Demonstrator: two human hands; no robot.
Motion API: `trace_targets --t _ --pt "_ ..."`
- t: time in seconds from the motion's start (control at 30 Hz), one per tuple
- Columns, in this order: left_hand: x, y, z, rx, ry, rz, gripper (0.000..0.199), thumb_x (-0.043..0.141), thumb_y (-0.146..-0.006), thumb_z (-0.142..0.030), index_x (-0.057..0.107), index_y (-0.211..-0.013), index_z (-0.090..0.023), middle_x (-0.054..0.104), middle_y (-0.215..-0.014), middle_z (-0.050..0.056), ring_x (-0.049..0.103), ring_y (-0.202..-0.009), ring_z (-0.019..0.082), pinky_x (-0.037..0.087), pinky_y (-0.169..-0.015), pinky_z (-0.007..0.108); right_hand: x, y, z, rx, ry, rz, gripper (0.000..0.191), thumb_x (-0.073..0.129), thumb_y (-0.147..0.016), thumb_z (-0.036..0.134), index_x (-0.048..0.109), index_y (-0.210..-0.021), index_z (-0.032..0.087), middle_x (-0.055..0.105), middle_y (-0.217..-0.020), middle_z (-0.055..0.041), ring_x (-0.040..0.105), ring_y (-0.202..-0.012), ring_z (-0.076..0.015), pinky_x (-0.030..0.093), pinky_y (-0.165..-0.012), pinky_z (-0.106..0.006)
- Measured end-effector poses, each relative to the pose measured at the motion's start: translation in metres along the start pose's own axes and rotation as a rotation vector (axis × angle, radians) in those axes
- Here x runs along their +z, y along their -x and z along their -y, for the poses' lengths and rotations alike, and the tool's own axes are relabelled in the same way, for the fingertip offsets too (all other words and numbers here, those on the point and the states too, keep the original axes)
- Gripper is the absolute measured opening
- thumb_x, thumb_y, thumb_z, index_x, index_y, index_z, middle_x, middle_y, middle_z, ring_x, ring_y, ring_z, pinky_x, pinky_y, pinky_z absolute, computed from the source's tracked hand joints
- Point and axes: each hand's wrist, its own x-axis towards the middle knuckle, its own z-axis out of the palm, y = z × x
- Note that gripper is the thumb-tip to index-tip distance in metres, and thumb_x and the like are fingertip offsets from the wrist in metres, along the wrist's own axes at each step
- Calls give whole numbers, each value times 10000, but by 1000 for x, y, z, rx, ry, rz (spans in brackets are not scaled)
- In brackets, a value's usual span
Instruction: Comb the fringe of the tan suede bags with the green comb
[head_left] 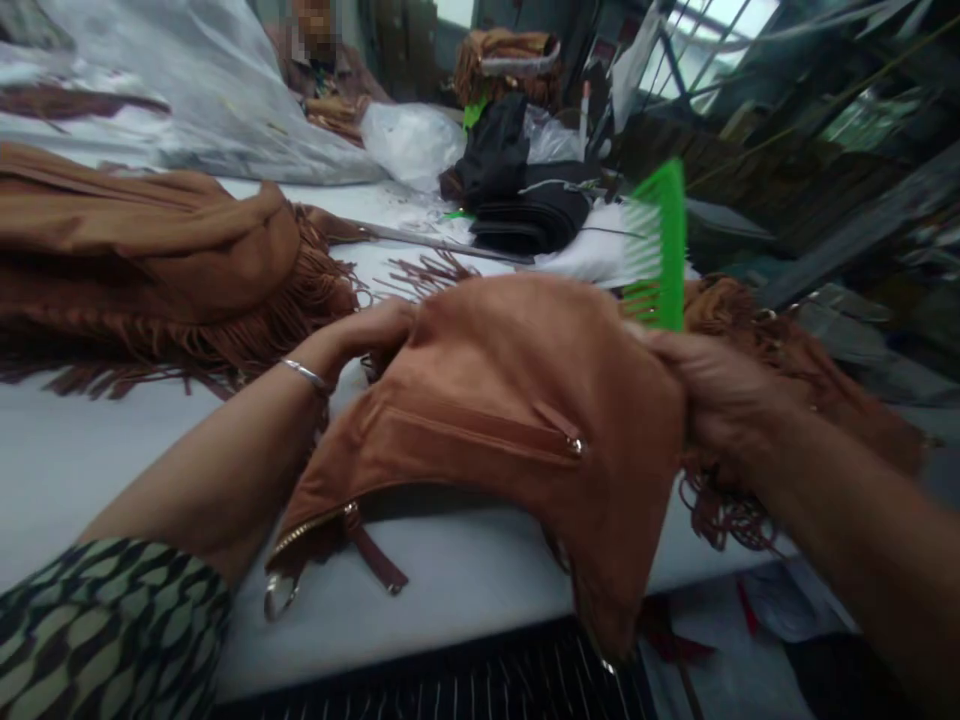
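A brown suede-like bag (480, 370) is held up in front of me, above the white table. It has a zipped pocket across its face, a brass zip with a leather pull along its lower curve and a metal ring at its left tip. My left hand (386, 330) grips the bag's upper left edge, its fingers mostly hidden behind it. My right hand (724, 390) is closed at the bag's right side. A green comb (673, 245) stands upright from that hand, teeth to the left. Some fringe shows behind the bag.
A pile of brown fringed bags (142, 250) lies at left, and another fringed brown piece (817, 370) at right. Folded black material (532, 215), plastic bags (412, 140) and a fringed stack (506, 65) are farther back. A person (330, 70) is across the white table (67, 470).
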Motion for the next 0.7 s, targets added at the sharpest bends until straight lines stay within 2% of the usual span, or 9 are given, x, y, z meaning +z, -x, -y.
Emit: trace_targets --t 0.03,0.1,0.17,0.27,0.43,0.53,0.63,0.67,0.7 --pt "8 4 -2 -5 -145 56 144 630 -615 -259 600 -544 -137 547 -498 -12 472 -584 114 383 -578 195 -11 -3 -23 114 -26 -65 200 637 -766 308 674 -910 175 728 -790 4 688 -763 -143 531 -780 -278" --pt "18 12 -9 -30 -549 200 126 631 -603 -251 624 -572 -129 574 -519 17 495 -584 129 396 -602 212 -28 -2 -68 340 -29 -63 221 664 -731 322 680 -843 132 728 -762 -65 690 -738 -197 537 -779 -328" --pt "22 22 -15 -68 -906 323 142 616 -630 -262 654 -641 -125 610 -578 54 536 -609 154 415 -637 242 -36 7 -100 366 2 31 297 685 -725 375 687 -868 115 728 -827 -108 688 -765 -227 529 -794 -352" --pt "18 41 -18 -98 -1060 407 188 594 -683 -301 675 -712 -135 652 -672 89 579 -638 189 433 -658 284 -37 22 -123 337 61 133 419 680 -726 481 693 -915 107 721 -852 -116 677 -776 -229 518 -777 -338" --pt "3 74 -22 -171 -1181 464 189 534 -720 -270 679 -741 -150 690 -780 128 619 -680 220 441 -645 299 -37 18 -128 274 339 308 559 598 -711 637 704 -807 96 693 -747 -76 623 -692 -211 477 -601 -271" --pt "-5 83 -48 -105 -1311 366 192 540 -752 -253 681 -810 -137 687 -882 156 631 -829 251 455 -743 326 -53 1 -119 90 617 443 532 546 -729 657 668 -685 141 655 -676 -39 586 -660 -194 458 -591 -263" --pt "6 85 -84 100 -1256 146 309 481 -860 -380 656 -959 -144 666 -987 143 597 -968 262 442 -841 358 -79 -20 -92 -98 881 317 514 485 -763 672 544 -577 196 558 -534 -17 524 -510 -157 429 -492 -259" --pt "15 85 -93 175 -1164 137 359 431 -894 -429 639 -1012 -161 661 -1013 120 591 -983 243 440 -855 345 -86 -28 -80 -106 969 237 527 430 -791 682 499 -567 209 500 -466 -7 474 -425 -143 389 -424 -256" --pt "28 85 -98 259 -1060 195 396 396 -910 -473 625 -1047 -179 660 -1026 95 591 -982 220 440 -861 325 -91 -35 -68 -109 1050 179 543 357 -820 689 461 -565 221 435 -406 6 408 -345 -130 327 -359 -249"
